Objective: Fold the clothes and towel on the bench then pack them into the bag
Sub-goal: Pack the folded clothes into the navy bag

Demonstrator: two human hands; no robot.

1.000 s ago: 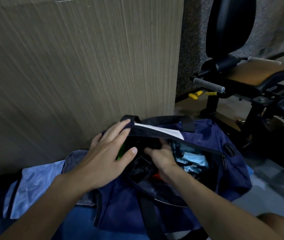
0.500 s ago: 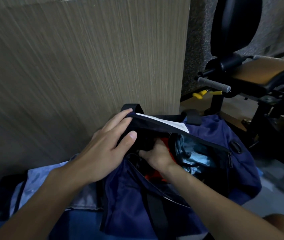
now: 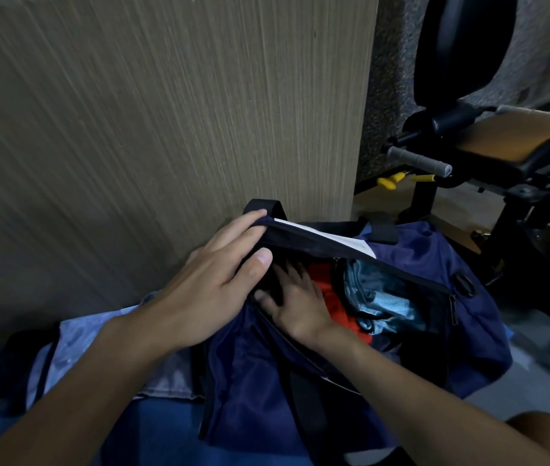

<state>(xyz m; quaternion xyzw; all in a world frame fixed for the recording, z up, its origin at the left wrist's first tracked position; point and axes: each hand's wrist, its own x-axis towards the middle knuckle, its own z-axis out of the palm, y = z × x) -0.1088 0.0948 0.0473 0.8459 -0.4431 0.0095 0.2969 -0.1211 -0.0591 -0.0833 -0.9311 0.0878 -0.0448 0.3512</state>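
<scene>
On the blue surface, the bag (image 3: 434, 264) rim is gripped by the left hand (image 3: 213, 290) to hold it wide; the right hand (image 3: 297, 307), flat and unclenched, presses clothes (image 3: 377, 297) down

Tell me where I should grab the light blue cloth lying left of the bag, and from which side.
Take the light blue cloth by its near edge, coming from above on the left, clear of the navy bag. It lies flat, and its right part seems tucked under the bag, so pinching the exposed left portion and drawing it leftward should free it. The left hand is nearest but is holding the bag's rim.
</scene>
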